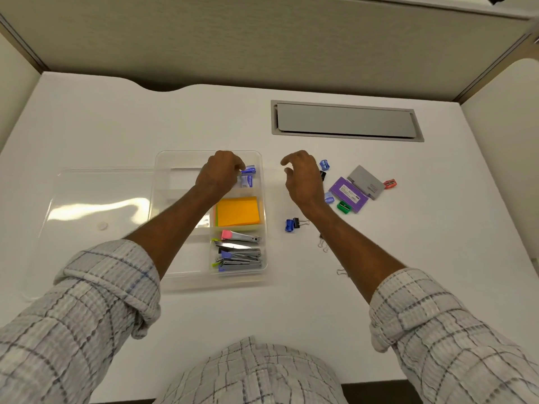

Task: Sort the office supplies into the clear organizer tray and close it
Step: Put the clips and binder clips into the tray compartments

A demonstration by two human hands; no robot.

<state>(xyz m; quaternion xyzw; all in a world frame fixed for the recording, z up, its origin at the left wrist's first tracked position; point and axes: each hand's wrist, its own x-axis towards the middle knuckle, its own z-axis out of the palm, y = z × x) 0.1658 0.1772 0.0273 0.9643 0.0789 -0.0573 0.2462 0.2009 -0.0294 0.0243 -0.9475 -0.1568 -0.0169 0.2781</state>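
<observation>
My left hand (221, 173) pinched a blue box (248, 171) in the tray (210, 153), mid frame; right hand (303, 179) hovered empty, fingers spread. The blue sharpener (324, 164) beside it looked light, hard and slick; I'd pinch its flat sides.

Bright, even overhead light washes the white counter (320, 301) almost blank. Shadows are faint, short and soft-edged. A broad white glare streaks the clear plastic lid (96, 208) at left. Detail is slightly soft throughout, and the wide lens bows the beige partition wall (262, 39) towards the corners.
</observation>
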